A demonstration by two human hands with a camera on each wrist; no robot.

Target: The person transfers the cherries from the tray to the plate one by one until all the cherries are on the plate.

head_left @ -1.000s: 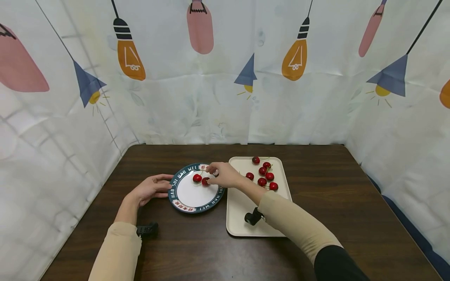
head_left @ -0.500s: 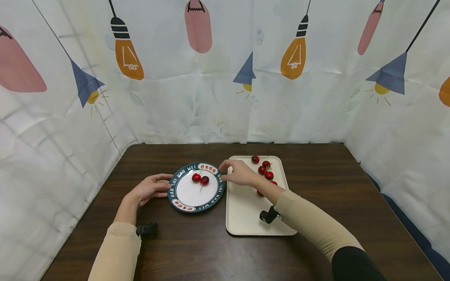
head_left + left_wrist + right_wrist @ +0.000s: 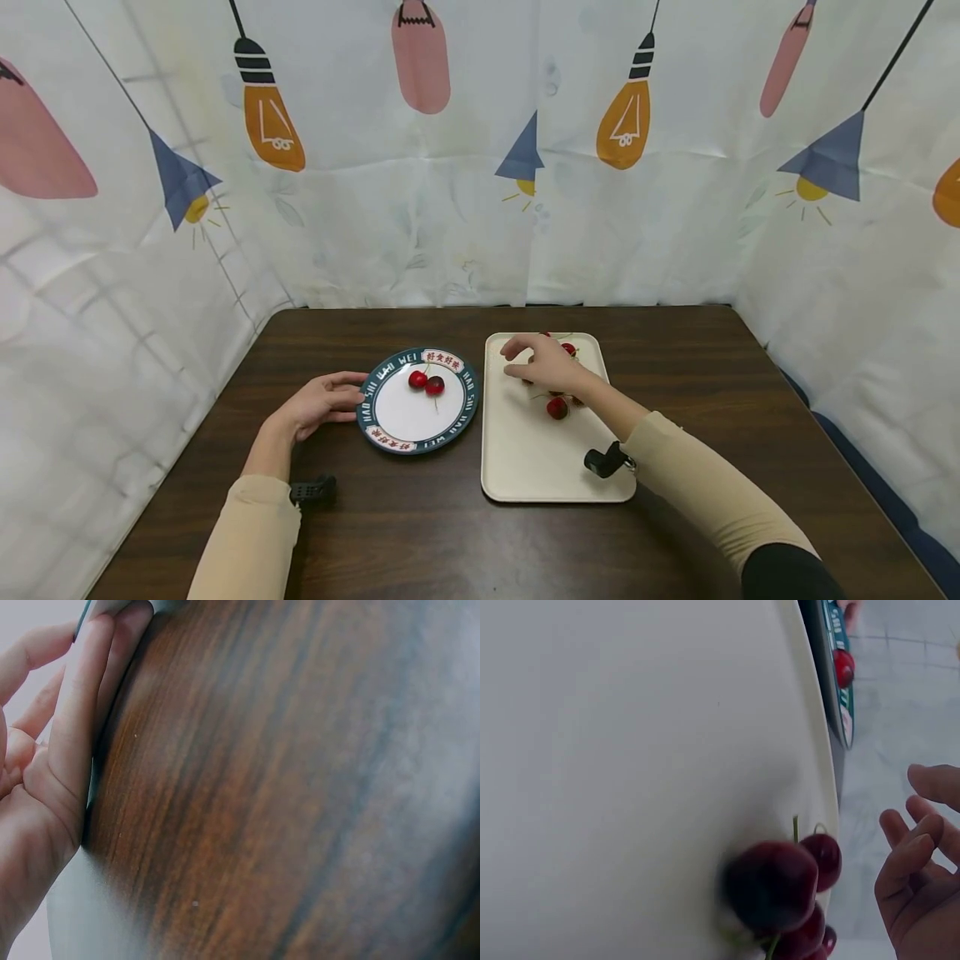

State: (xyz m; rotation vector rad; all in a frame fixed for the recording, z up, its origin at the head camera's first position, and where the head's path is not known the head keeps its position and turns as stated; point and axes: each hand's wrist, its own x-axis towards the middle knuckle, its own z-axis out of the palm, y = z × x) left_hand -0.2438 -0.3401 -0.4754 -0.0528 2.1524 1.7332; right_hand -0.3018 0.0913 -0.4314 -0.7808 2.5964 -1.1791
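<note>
Near the table's middle lies a round white plate (image 3: 408, 417) with a dark teal lettered rim, two red cherries (image 3: 426, 383) on it. My left hand (image 3: 324, 404) touches the plate's left edge with its fingers extended; in the left wrist view the fingers (image 3: 79, 697) lie against the rim. My right hand (image 3: 543, 362) hovers over the back part of a cream rectangular tray (image 3: 525, 458), thumb and index apart, holding nothing. Several cherries with green stems are on the tray, partly hidden by that hand. One cherry (image 3: 557, 407) shows just below it.
A dark brown wooden table (image 3: 675, 358) carries both dishes, the tray standing close to the plate's right. Patterned white curtains (image 3: 435, 233) hang behind and at the sides. Small black cameras (image 3: 607, 460) sit on both wrists.
My right hand has let go of a cherry on the plate and moved right, over the tray. My left hand has stayed at the plate's edge.
</note>
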